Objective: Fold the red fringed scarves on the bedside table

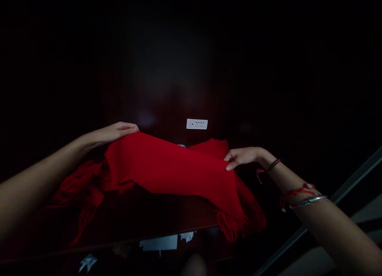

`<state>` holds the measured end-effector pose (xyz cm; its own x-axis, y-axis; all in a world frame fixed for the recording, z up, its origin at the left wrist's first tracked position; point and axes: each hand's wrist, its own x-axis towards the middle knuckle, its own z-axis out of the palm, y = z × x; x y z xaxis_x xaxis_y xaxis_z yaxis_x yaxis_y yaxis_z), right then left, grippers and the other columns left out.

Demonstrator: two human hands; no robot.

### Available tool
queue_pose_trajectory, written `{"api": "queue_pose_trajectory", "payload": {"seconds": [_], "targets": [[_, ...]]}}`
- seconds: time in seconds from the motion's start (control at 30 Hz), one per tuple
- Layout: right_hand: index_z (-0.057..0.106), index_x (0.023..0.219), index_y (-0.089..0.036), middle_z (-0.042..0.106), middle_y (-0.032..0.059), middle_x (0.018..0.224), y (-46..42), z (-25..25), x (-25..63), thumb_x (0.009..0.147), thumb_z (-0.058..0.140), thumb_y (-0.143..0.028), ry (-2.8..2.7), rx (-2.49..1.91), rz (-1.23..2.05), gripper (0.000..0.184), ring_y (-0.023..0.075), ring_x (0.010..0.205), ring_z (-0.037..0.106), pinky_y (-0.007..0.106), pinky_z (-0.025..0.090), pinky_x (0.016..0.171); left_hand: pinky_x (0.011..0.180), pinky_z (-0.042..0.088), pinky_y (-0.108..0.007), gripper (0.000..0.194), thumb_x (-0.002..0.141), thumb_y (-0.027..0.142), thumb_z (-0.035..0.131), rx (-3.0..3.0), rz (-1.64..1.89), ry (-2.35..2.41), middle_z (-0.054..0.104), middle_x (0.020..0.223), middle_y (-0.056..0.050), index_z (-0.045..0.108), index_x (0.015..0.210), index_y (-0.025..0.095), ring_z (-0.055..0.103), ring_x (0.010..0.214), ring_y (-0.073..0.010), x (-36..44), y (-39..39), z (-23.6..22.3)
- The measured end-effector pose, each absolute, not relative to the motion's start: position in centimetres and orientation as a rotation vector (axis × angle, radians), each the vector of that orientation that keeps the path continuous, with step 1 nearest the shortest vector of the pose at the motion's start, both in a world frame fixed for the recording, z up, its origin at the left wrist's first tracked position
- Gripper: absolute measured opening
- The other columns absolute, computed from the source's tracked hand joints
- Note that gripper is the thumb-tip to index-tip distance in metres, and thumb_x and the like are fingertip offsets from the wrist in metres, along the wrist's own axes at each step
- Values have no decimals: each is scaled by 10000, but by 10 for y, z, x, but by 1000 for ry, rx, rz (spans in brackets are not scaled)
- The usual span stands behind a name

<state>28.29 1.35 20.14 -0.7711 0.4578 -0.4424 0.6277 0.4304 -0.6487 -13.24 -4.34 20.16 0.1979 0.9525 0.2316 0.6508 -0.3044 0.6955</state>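
A red fringed scarf is stretched between my two hands above a dark wooden surface. My left hand pinches its upper edge at the left. On the right, my right hand grips the same edge lower down, thumb on the near side of the cloth. Loose fringe hangs at both ends, and a folded part of the scarf shows behind the taut edge. Bracelets circle my right wrist and forearm.
A white power socket is set in the dark panel behind the scarf. Below the front edge of the dark surface are pale papers or labels. A pale diagonal rail runs along the right. Much of the surroundings is too dark to make out.
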Motion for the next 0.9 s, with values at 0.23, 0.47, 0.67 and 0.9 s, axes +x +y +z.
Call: {"api": "queue_pose_trajectory", "payload": {"seconds": [0.23, 0.47, 0.67, 0.9], "targets": [[554, 727, -114, 555, 0, 701, 7, 154, 272, 732, 488, -350, 2871, 895, -1180, 245, 95, 639, 475, 233, 376, 620, 609, 332, -154, 297, 750, 380, 423, 1994, 868, 1737, 504, 679, 54, 500, 786, 96, 421, 667, -75, -175, -44, 220], [538, 799, -127, 542, -11, 698, -15, 82, 255, 708, 523, -288, 3026, 1054, -1251, 185, 93, 604, 478, 202, 366, 538, 593, 352, -150, 218, 596, 316, 591, 2045, 539, 1776, 552, 629, 72, 553, 694, 125, 460, 654, -89, -185, -46, 196], [524, 984, -166, 569, 33, 905, -32, 75, 246, 728, 511, -264, 3168, 1157, -1142, 274, 131, 773, 512, 264, 399, 697, 598, 375, -165, 176, 653, 306, 537, 1990, 549, 1803, 575, 635, 74, 577, 715, 145, 478, 663, -96, -193, -46, 178], [342, 1190, -196, 505, 60, 1067, -33, 55, 231, 574, 668, -234, 3133, 1161, -1245, 697, 164, 921, 487, 300, 380, 808, 614, 364, -163, 242, 701, 348, 503, 2014, 531, 1822, 571, 656, 68, 562, 757, 120, 480, 666, -88, -199, -41, 170]]}}
